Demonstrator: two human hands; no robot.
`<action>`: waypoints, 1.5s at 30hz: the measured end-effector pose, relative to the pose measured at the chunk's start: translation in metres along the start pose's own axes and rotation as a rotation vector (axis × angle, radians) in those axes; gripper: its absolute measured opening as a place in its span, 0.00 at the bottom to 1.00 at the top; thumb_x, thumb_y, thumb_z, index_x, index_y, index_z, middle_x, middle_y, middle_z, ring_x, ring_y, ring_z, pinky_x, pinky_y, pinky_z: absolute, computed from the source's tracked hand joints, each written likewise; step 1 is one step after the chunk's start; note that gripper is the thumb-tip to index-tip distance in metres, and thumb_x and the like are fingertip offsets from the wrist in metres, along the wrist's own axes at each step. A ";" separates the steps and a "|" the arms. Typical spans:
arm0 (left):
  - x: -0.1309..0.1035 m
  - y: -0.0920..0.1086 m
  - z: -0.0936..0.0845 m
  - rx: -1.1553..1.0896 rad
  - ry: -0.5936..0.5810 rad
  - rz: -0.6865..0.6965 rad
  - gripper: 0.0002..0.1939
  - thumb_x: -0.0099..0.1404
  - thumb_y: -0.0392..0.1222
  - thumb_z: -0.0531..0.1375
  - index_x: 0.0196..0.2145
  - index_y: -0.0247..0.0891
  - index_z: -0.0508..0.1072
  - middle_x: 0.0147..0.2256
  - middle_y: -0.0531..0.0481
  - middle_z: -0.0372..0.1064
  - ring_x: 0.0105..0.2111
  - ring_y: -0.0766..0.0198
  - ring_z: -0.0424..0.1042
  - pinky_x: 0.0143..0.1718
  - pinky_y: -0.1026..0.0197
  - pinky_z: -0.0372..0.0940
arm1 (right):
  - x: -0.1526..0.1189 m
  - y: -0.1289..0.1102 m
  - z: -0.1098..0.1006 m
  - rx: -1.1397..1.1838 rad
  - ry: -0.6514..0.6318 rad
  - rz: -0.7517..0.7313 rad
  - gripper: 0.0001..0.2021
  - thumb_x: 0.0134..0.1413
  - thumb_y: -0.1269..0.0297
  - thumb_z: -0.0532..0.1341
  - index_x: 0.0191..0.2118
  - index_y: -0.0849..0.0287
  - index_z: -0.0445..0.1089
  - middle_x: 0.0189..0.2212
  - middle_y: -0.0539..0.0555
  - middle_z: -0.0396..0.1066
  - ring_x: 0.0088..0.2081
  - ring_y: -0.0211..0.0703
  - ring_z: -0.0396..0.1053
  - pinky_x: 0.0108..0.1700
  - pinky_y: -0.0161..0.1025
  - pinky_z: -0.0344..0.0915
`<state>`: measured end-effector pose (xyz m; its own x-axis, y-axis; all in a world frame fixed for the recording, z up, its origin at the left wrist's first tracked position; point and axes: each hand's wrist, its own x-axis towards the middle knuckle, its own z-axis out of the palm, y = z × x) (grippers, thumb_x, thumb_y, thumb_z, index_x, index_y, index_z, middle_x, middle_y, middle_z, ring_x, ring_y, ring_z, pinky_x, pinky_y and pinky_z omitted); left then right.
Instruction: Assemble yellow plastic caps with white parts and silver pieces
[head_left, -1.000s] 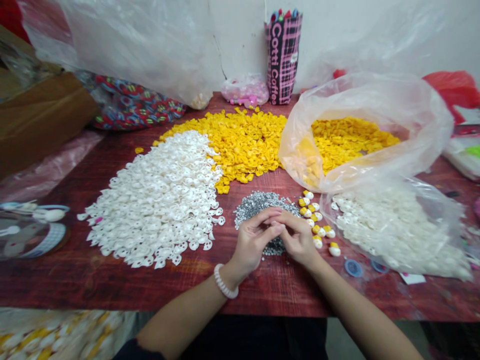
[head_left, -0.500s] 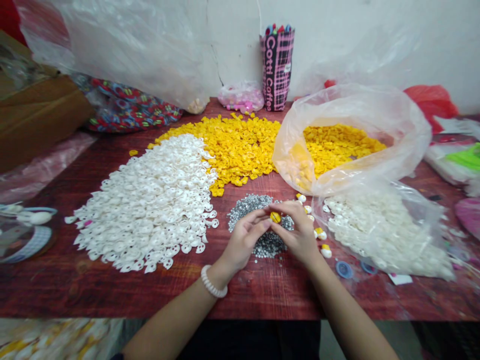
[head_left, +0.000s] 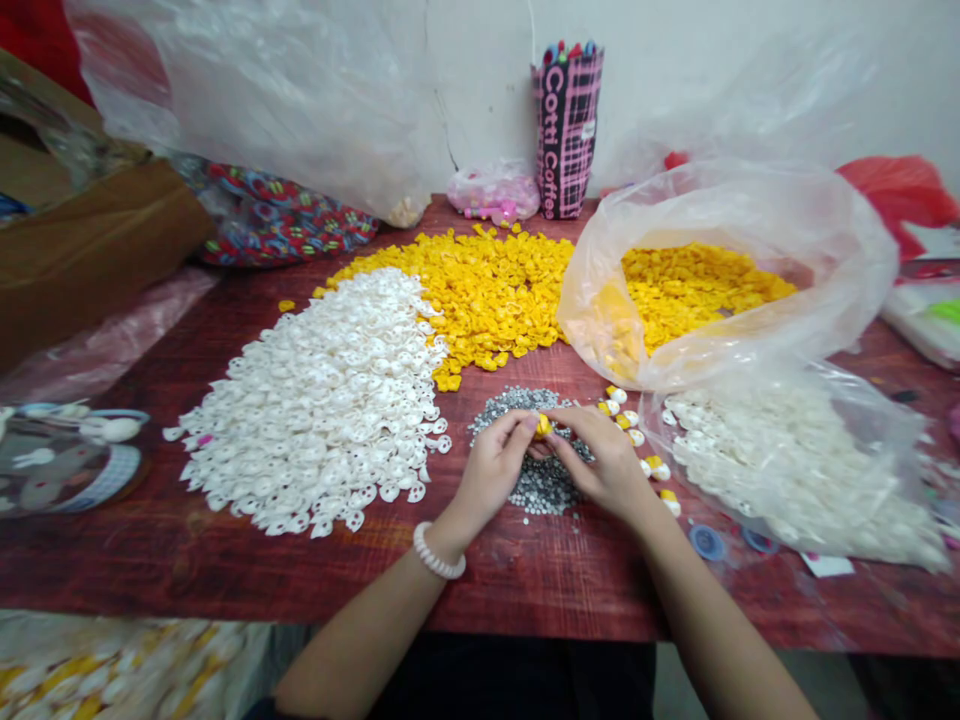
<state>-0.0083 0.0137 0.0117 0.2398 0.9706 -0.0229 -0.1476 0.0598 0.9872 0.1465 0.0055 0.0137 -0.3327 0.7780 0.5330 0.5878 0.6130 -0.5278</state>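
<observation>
A small yellow piece (head_left: pixel 543 426) is pinched between the fingertips of my left hand (head_left: pixel 495 465) and my right hand (head_left: pixel 604 455). Both hands are over a pile of small grey round bits (head_left: pixel 544 490), which they partly cover. To the left spreads a large heap of flat white pieces (head_left: pixel 315 400). Behind the hands lies a heap of yellow pieces (head_left: pixel 495 290). Several joined yellow-and-white pieces (head_left: pixel 657 467) sit just right of my right hand.
An open plastic bag (head_left: pixel 840 230) with yellow pieces stands at the back right, a bag of white pieces (head_left: pixel 810 470) in front of it. Blue round caps (head_left: pixel 706 542) lie near my right forearm. Rolls of tape (head_left: pixel 112 480) are at the left edge.
The view has shifted slightly left. Both hands still hold the yellow piece, which is now turned differently, with the fingers closer around it.
</observation>
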 end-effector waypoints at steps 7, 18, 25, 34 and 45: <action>0.000 -0.006 0.002 -0.010 -0.009 -0.101 0.19 0.62 0.56 0.51 0.29 0.36 0.66 0.20 0.57 0.61 0.18 0.71 0.61 0.20 0.67 0.56 | -0.002 0.000 0.004 -0.101 -0.073 -0.072 0.18 0.58 0.63 0.55 0.53 0.61 0.59 0.43 0.60 0.70 0.43 0.48 0.68 0.45 0.45 0.65; -0.009 -0.008 0.011 -0.263 -0.160 -0.459 0.25 0.55 0.64 0.54 0.26 0.37 0.60 0.18 0.59 0.54 0.16 0.75 0.52 0.17 0.70 0.45 | -0.003 0.003 0.008 -0.278 -0.122 -0.096 0.18 0.62 0.53 0.43 0.35 0.59 0.62 0.27 0.56 0.67 0.30 0.44 0.64 0.31 0.39 0.60; -0.011 -0.007 0.010 -0.311 -0.220 -0.480 0.27 0.53 0.67 0.54 0.27 0.37 0.58 0.19 0.60 0.54 0.17 0.76 0.50 0.18 0.70 0.44 | -0.003 0.000 0.006 -0.278 -0.154 -0.103 0.21 0.62 0.49 0.42 0.35 0.60 0.62 0.26 0.55 0.66 0.30 0.44 0.62 0.30 0.39 0.58; -0.017 -0.005 0.015 -0.417 -0.402 -0.433 0.27 0.55 0.67 0.51 0.25 0.37 0.57 0.16 0.62 0.43 0.14 0.77 0.40 0.15 0.68 0.36 | -0.007 -0.001 0.004 -0.077 -0.092 -0.125 0.24 0.64 0.52 0.35 0.31 0.58 0.62 0.23 0.52 0.65 0.26 0.40 0.62 0.28 0.36 0.58; -0.013 -0.003 0.015 -0.532 -0.354 -0.422 0.28 0.54 0.68 0.51 0.24 0.36 0.59 0.17 0.59 0.47 0.16 0.75 0.44 0.15 0.69 0.44 | -0.010 -0.005 0.010 0.154 -0.057 0.060 0.19 0.63 0.52 0.39 0.45 0.58 0.59 0.36 0.56 0.66 0.37 0.44 0.65 0.39 0.43 0.63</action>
<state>0.0036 -0.0024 0.0111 0.6584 0.7133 -0.2403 -0.3963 0.5999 0.6951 0.1395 -0.0038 0.0045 -0.3445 0.8178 0.4611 0.4896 0.5755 -0.6550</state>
